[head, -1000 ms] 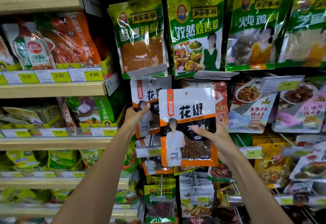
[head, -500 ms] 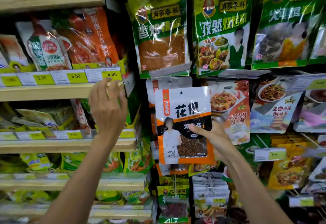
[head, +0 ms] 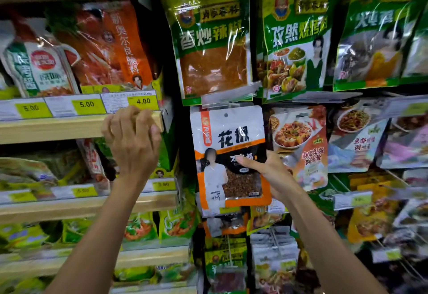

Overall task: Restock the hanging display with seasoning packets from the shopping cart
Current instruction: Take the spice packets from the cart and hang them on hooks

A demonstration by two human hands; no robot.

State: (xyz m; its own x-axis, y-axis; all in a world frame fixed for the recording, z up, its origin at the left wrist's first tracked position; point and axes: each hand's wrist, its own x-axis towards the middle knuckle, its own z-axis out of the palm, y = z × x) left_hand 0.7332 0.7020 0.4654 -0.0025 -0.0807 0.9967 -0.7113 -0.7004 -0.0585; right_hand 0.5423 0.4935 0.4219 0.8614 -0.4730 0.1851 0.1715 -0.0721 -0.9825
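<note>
Left bay: wooden shelf [head: 58,129] fronted with yellow price labels [head: 86,104]; above, orange pouch [head: 108,46] beside white-and-green pouch [head: 39,69]; below, green bags [head: 178,222] on lower shelf [head: 69,210].

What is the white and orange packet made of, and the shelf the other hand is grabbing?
The white and orange packet looks like shiny plastic film: light glints off it, and a clear window shows the spice inside. The shelf looks like pale matte wood with faint grain, though it could be wood-look board.
</note>
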